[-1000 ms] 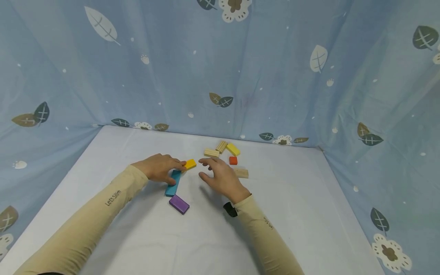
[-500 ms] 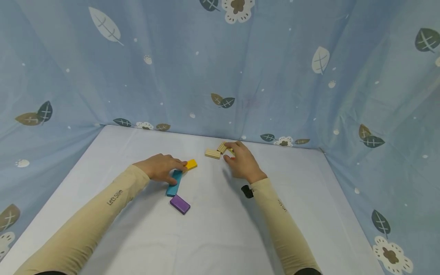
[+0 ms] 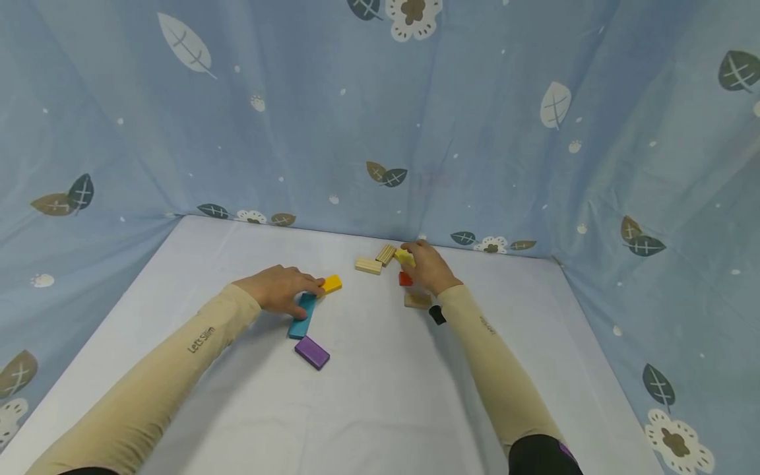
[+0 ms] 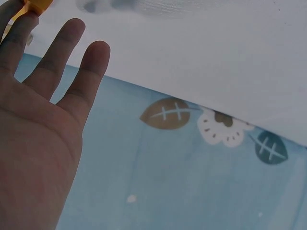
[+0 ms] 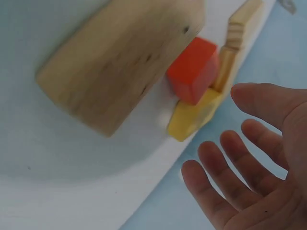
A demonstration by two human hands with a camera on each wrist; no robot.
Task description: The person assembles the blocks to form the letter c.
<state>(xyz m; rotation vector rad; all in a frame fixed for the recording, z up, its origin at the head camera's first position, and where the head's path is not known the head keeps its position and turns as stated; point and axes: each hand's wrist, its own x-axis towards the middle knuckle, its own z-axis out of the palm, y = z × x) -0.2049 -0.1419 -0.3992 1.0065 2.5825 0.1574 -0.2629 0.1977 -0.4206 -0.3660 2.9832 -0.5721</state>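
My left hand (image 3: 279, 289) rests over two blocks at the middle left, thumb on a blue block (image 3: 301, 320) and fingertips at an orange-yellow block (image 3: 332, 284). In the left wrist view its fingers spread fairly straight, one against the orange-yellow block (image 4: 41, 5). Near the back edge, my right hand (image 3: 432, 267) is at a yellow block (image 3: 405, 257). The right wrist view shows that hand (image 5: 261, 175) with thumb and fingers apart beside the yellow block (image 5: 194, 115). Closest to it are a red block (image 3: 405, 279) and a plain wooden block (image 3: 417, 301).
A purple block (image 3: 312, 352) lies just in front of the blue one. Two ridged wooden blocks (image 3: 369, 266) sit left of the yellow block. A blue patterned curtain (image 3: 285, 132) hangs behind the white tabletop (image 3: 368, 409).
My right hand has gone from the middle of the table to the right and back, reaching the yellow block. My left hand stays over the blue and orange-yellow blocks.
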